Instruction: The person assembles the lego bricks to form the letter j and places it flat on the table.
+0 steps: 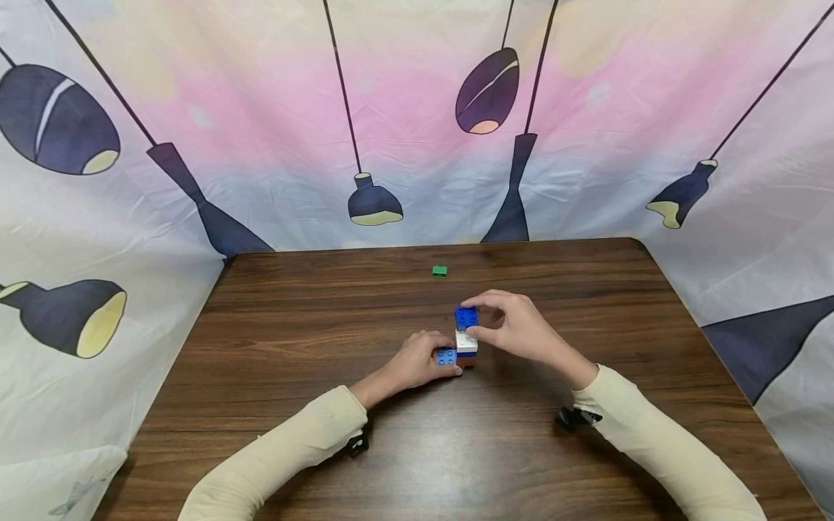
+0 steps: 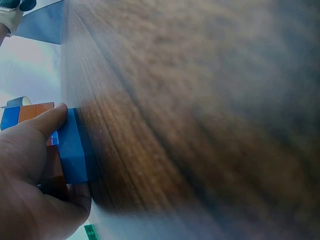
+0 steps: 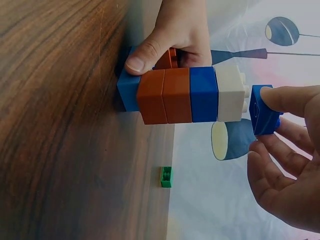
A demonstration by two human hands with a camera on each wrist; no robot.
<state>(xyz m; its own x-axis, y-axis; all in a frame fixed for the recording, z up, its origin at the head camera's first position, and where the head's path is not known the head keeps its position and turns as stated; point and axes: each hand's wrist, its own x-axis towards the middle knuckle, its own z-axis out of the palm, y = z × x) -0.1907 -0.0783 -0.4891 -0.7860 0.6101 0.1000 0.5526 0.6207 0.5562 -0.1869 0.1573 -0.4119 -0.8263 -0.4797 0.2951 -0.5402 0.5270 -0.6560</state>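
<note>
A stack of toy building bricks stands on the table, with a white brick (image 1: 466,344) on top, a dark blue brick (image 3: 203,95) under it, two orange-brown bricks (image 3: 164,96) below, and a blue brick (image 3: 129,92) at the base. The left hand (image 1: 417,358) grips the stack low down, thumb on one side and fingers on the other. Beside the tower, between those fingers, shows a light blue brick (image 1: 446,356). The right hand (image 1: 521,329) pinches another blue brick (image 3: 264,110) between thumb and fingers. In the right wrist view a narrow gap separates it from the white studs.
A small green brick (image 1: 439,271) lies near the far edge of the brown wooden table (image 1: 313,289). Behind and at both sides hangs a cloth (image 1: 417,94) printed with lamps. Dark wrist devices (image 1: 576,418) show at the sleeves.
</note>
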